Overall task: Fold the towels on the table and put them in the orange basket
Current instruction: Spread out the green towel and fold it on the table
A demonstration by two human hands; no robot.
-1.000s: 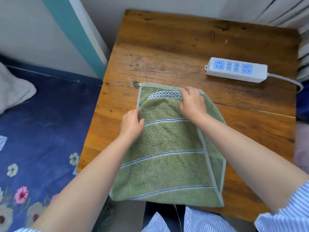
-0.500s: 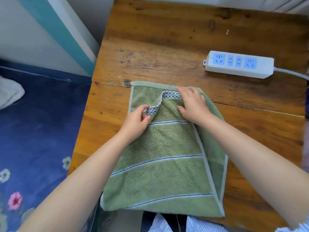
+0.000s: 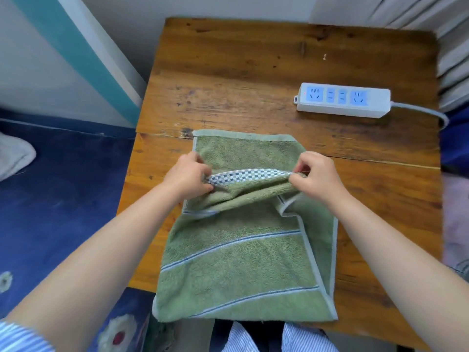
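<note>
With each grip, left hand (image 3: 189, 177) and right hand (image 3: 317, 175), pinching the green towel's (image 3: 236, 252) checkered edge at mid-frame on the table (image 3: 253, 72), uneven pulling could skew your fold.

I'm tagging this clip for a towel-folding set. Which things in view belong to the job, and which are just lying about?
Part of the job:
green towel, its upper layer lifted
left hand and right hand, each pinching the checked edge
wooden table

Just lying about:
power strip
flowered blue bedding

The orange basket is not in view.
</note>
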